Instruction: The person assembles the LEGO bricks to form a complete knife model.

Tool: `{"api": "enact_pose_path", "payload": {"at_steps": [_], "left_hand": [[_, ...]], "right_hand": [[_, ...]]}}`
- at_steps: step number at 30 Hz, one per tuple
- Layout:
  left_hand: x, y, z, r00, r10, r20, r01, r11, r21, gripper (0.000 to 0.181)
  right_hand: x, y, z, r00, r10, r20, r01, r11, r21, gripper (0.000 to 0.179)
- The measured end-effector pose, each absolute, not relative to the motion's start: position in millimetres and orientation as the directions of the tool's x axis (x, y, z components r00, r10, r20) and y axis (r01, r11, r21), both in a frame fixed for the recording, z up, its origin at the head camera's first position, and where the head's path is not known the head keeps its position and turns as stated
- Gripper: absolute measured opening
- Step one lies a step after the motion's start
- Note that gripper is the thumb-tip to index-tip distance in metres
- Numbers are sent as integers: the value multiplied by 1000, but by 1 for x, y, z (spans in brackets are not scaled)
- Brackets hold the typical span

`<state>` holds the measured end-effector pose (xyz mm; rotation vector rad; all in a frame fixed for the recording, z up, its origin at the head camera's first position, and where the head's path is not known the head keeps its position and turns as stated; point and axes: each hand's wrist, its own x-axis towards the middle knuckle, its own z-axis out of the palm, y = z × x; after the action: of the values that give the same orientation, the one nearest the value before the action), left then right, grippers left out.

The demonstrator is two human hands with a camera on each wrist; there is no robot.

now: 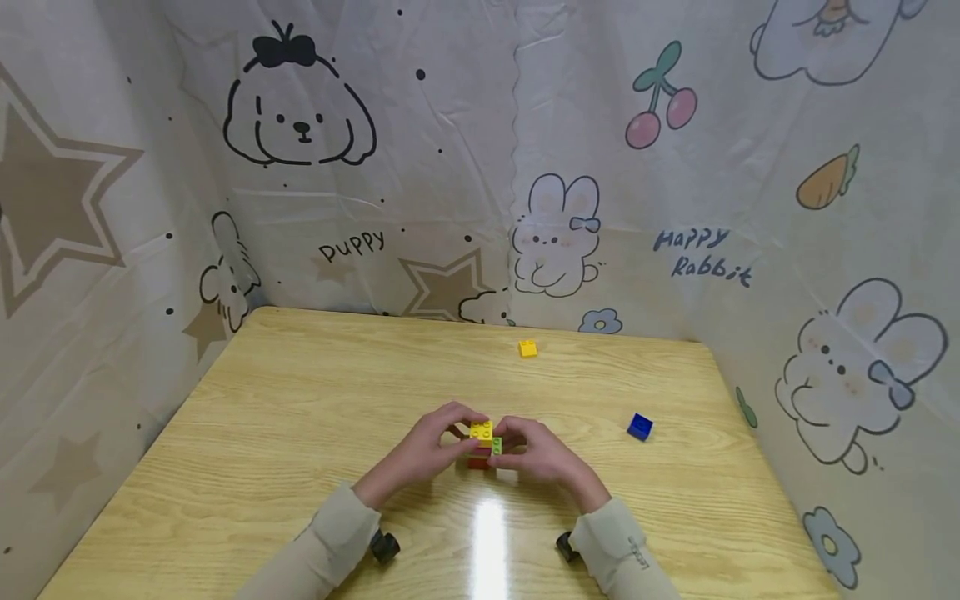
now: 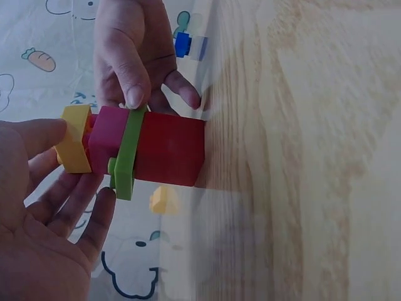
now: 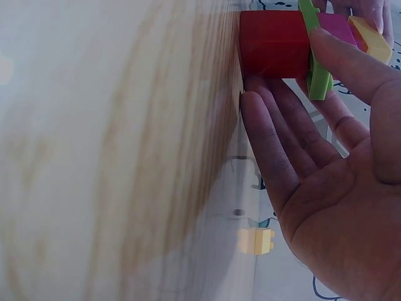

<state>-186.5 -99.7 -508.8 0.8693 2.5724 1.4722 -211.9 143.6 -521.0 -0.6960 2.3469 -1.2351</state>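
With part-curled fingers, the left hand is pinching a yellow square plastic block atop a red-green-magenta plastic stack on the desk; the right hand is gripping the stack. Straight pressing (edges aligned) is likely aiding firm seating.

We count one left hand, one right hand, two black devices, one table; in one stack, one yellow block, one magenta block, one green block, one red block; loose, one blue block right, one yellow brick far.
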Motion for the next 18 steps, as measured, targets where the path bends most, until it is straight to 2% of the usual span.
{"api": "enact_pose_path", "payload": {"at_steps": [10,18], "left_hand": [[-185,-97,-513,-846,468,254,455,386,802,28],[-186,-98,-513,-808,499,313,545,429,720,29]], "right_hand": [[-211,144,-521,-804,-582,-118,-233,492,-839,17],[-212,143,-521,-798,-592,-109,-244,484,-840,17]]}}
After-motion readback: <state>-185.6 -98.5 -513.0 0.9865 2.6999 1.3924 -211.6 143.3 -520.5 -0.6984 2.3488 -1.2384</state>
